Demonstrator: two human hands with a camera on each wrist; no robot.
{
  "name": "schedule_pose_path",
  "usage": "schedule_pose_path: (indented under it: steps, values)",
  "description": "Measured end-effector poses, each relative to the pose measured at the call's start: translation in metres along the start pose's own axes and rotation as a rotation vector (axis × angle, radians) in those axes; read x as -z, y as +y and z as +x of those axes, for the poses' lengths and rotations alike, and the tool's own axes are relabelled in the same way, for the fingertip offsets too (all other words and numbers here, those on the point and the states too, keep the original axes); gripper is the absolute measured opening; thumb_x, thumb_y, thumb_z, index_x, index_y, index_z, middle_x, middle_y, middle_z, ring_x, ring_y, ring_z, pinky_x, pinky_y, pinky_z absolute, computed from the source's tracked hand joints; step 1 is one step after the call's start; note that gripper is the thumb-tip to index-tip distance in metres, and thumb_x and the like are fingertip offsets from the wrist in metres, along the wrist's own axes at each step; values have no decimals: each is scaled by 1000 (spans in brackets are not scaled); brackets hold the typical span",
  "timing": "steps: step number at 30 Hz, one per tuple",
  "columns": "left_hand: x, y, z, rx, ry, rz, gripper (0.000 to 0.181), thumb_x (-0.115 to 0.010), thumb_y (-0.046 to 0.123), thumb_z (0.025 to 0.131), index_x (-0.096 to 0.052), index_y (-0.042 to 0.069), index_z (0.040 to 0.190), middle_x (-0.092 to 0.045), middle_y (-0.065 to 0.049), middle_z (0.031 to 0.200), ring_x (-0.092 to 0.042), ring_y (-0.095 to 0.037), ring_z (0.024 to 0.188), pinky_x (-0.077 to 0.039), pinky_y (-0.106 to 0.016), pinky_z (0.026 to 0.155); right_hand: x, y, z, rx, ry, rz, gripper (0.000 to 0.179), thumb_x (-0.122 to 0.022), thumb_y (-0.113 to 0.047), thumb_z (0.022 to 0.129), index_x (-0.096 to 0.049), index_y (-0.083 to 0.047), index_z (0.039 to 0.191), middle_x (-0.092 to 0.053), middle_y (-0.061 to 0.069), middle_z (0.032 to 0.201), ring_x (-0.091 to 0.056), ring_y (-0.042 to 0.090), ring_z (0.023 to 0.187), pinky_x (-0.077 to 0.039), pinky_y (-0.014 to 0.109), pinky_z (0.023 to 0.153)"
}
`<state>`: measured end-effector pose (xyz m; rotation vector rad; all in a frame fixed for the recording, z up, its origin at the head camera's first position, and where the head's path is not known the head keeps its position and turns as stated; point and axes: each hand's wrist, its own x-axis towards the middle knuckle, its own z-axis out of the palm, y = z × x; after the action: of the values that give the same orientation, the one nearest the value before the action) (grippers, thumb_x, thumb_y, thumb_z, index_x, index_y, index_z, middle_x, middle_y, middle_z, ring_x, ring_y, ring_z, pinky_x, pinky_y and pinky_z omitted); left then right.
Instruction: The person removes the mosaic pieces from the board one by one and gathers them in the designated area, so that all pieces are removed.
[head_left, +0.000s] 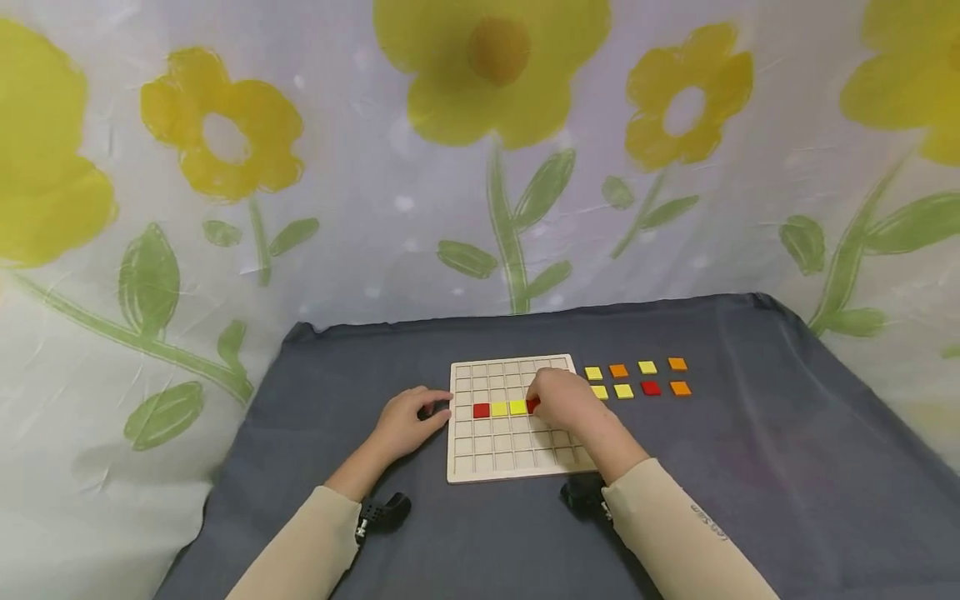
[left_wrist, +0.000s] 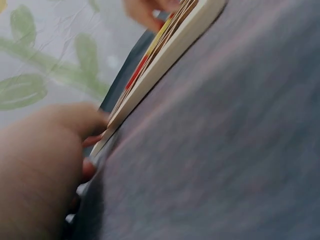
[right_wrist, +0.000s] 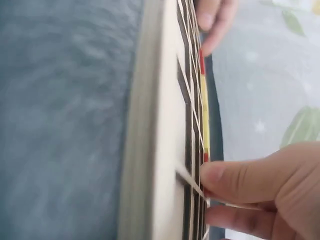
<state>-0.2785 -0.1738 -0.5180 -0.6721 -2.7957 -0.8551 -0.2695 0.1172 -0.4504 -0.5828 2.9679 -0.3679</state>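
A pale wooden grid board [head_left: 483, 463] lies on the dark grey cloth. Along one of its rows sit a red tile [head_left: 481, 410] and two yellow tiles [head_left: 509, 407], side by side. At the right end of this row my right hand [head_left: 567, 402] pinches another red tile [head_left: 532, 406], which is down at the board's surface and partly covered by the fingers. In the right wrist view, the thumb [right_wrist: 215, 175] presses close by that tile. My left hand [head_left: 406, 422] rests at the board's left edge, its fingertips touching the rim.
To the right of the board, loose tiles lie in two rows: several yellow, several orange [head_left: 680, 388] and a red one [head_left: 650, 387]. The grey cloth [head_left: 750, 467] covers the table. Behind it hangs a pale curtain [head_left: 352, 208] with yellow flowers.
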Motion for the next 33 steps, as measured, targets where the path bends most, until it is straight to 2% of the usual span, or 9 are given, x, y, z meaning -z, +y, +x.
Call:
schedule_pose_path:
  steps: [3,7,12,15,19,26,33]
  values:
    - [-4,3,-1,22,54,-6,24,-73,22,96,-77,17,120,-48,7,74,-42,-14,68,-33,-37,69,1,2,-1,55,-1,-27,14,-78,-6,89,-83,-16,96,-73,1,100,-67,20,95,-54,37,82]
    - [-5,5,-11,73,106,-11,21,-73,17,95,-79,17,115,-47,8,72,-42,-15,68,-32,-38,71,0,3,-3,128,-8,-32,11,-81,-12,89,-82,-15,99,-72,0,101,-66,20,95,-54,37,83]
    - [-8,9,-9,31,80,6,24,-71,19,96,-77,17,119,-46,9,72,-41,-14,67,-32,-38,71,-4,12,-10,104,28,-46,10,-85,-18,87,-81,-17,96,-65,-4,95,-62,14,86,-53,34,78]
    - [-7,10,-5,10,68,19,25,-71,20,96,-77,18,120,-46,9,71,-40,-14,66,-32,-37,70,-5,16,-12,92,52,-17,10,-85,-18,86,-78,-17,94,-62,-5,92,-58,12,81,-51,32,75]
    - [-2,9,-3,16,63,30,24,-72,19,96,-77,18,120,-45,8,70,-39,-14,64,-32,-36,68,-4,16,-9,111,57,17,12,-85,-18,87,-76,-15,94,-60,-5,90,-55,12,78,-50,33,74]
    - [2,8,-1,-2,57,35,25,-70,19,97,-76,18,121,-46,7,72,-41,-15,66,-33,-38,70,-1,14,-9,133,70,-16,13,-83,-13,88,-78,-13,100,-63,-2,93,-56,13,80,-51,32,74]
    - [-2,5,-2,7,39,36,26,-70,20,97,-76,19,123,-47,7,72,-41,-15,67,-33,-37,69,-1,17,-11,161,57,-25,11,-83,-12,88,-78,-15,97,-64,-2,94,-55,13,79,-50,33,71]
